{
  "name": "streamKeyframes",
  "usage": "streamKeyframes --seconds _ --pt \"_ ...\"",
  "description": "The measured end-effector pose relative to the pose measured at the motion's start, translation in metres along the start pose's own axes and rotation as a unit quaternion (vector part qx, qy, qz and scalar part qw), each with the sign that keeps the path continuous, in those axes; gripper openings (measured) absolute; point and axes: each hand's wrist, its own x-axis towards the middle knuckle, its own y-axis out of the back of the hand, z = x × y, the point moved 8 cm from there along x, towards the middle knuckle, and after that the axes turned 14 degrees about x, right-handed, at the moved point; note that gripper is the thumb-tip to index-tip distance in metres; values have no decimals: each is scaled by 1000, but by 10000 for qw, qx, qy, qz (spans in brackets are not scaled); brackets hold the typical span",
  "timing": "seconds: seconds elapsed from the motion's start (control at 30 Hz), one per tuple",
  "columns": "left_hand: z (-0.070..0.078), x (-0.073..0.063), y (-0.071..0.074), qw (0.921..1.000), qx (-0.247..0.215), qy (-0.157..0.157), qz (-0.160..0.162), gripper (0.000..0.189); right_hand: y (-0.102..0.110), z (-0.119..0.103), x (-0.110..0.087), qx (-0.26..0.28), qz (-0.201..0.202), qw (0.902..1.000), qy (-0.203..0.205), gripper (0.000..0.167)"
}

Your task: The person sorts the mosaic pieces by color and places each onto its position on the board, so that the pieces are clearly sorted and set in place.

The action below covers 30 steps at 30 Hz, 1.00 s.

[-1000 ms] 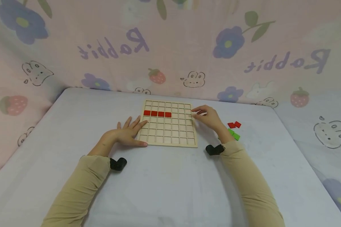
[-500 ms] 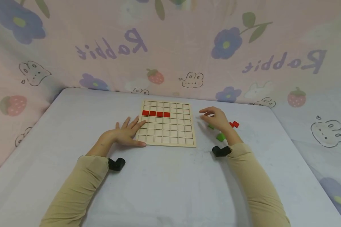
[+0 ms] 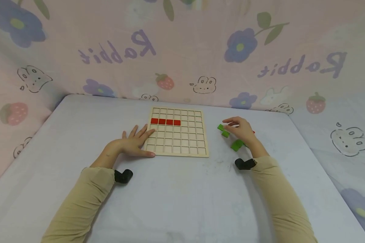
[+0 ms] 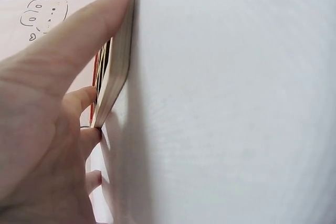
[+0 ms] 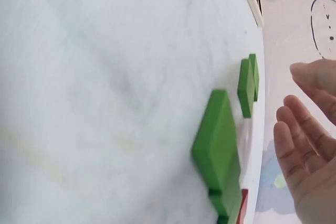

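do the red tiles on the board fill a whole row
No, the four red tiles stop partway across the board, leaving bare squares to their right.

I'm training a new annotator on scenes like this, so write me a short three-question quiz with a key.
1. Count: how many red tiles sit in the cells of the grid board?
2. True or false: the left hand touches the grid board.
3. Multiple choice: in the head view, what colour are the loose tiles lying between the grid board and the right hand?
A) blue
B) green
C) yellow

Key: 1. Four. 2. True. 3. B.
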Motion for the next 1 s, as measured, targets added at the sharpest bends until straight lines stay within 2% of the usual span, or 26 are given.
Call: streamKeyframes --seconds 0.23,0.6,1.0 --pt "0 -1 0 10000 -26 2 -14 99 12 8 -7 -194 17 9998 59 35" --pt "0 -1 -1 10000 -67 -22 1 100 35 23 -16 -488 112 9985 -229 37" --pt "0 -1 0 10000 -51 -4 -17 99 46 35 -22 -470 145 9981 -379 37"
